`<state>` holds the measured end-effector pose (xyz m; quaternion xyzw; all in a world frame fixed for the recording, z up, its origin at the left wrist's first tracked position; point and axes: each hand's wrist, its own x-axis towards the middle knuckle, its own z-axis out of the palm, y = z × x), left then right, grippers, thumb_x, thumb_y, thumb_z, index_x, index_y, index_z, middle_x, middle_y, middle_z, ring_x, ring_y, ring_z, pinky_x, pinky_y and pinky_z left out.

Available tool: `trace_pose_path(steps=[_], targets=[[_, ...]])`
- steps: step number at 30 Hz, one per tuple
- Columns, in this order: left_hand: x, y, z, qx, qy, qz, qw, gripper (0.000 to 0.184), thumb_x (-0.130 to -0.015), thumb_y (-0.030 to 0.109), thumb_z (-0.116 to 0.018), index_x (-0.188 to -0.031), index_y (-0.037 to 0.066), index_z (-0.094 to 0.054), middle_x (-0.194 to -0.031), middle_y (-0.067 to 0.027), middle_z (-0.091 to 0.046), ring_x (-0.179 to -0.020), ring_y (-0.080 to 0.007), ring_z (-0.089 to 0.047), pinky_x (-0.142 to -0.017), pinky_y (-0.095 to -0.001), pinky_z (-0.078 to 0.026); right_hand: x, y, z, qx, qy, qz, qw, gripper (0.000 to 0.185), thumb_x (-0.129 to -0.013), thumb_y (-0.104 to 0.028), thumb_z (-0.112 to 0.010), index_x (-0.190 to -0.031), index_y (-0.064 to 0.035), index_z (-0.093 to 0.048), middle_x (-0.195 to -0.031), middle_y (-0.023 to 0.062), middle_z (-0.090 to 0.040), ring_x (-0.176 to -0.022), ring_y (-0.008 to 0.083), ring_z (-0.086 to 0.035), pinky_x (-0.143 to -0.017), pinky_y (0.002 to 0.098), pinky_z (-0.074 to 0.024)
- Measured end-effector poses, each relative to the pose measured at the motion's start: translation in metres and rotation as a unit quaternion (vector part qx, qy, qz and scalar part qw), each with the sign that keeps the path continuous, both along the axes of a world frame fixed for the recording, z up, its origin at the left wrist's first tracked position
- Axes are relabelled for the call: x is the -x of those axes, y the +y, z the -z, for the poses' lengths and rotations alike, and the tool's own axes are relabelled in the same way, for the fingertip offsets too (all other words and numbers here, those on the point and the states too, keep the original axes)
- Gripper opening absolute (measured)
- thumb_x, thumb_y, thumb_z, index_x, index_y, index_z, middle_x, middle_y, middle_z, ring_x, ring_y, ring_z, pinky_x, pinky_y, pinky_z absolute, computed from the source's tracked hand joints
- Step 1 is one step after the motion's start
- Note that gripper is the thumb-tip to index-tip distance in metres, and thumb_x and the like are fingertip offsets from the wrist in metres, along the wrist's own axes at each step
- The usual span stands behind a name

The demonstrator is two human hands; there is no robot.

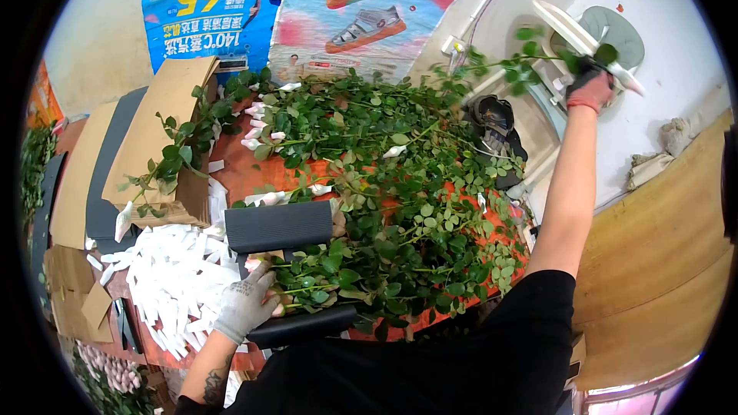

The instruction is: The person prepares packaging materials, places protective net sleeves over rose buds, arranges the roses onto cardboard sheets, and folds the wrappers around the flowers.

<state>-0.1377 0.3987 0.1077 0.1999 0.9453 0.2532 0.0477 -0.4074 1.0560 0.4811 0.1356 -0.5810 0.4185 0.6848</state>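
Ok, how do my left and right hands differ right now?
Colour: the left hand wears a pale grey glove, while the right hand wears a red and dark one.
Position: the left hand is low, beside the white strips; the right hand is stretched far out to the right, where it appears to grip a leafy stem.
Shared: both are gloved, with bare forearms.

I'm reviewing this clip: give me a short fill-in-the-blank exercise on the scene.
1. The loose strips heaped beside the left hand are ____.
2. The right hand is ____ from those strips than the left hand.
3. One poster pictures two ____.
4. The person's shirt is ____.
Missing words: white; farther; shoes; black.
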Motion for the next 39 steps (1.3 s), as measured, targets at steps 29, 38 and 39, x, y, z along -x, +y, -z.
trace_pose_path(steps=[29,38,39], targets=[[0.000,-0.004,0.007,0.050,-0.087,0.012,0.995,0.058,-0.083,0.038,-0.057,-0.128,0.002,-0.046,-0.138,-0.0216,-0.038,-0.099,-0.0355,-0.060,-0.086,-0.0412,-0.048,-0.192,-0.433,0.355,-0.741,-0.230,-0.005,0.630,0.040,-0.076,-0.016,-0.051,-0.115,-0.0247,-0.053,-0.071,-0.0025,-0.038,-0.070,0.0123,-0.049,-0.056,0.0259,-0.0342],[0.000,-0.003,0.010,0.028,-0.047,0.041,0.998,0.058,-0.081,0.035,-0.060,-0.123,-0.003,-0.049,-0.134,-0.0253,-0.041,-0.101,-0.0357,-0.059,-0.085,-0.0399,-0.048,-0.178,-0.445,0.421,-0.748,-0.242,0.010,0.618,0.032,-0.083,-0.016,-0.045,-0.113,-0.0185,-0.055,-0.065,-0.0001,-0.041,-0.060,0.0128,-0.045,-0.061,0.0260,-0.0384],[0.001,0.000,0.002,0.045,-0.085,0.032,0.995,0.060,-0.080,0.034,-0.060,-0.128,0.000,-0.047,-0.137,-0.0227,-0.040,-0.107,-0.0354,-0.056,-0.088,-0.0400,-0.047,-0.177,-0.447,0.417,-0.730,-0.235,-0.058,0.639,0.038,-0.083,-0.017,-0.043,-0.119,-0.0233,-0.056,-0.066,0.0018,-0.049,-0.058,0.0155,-0.049,-0.057,0.0286,-0.0403]])
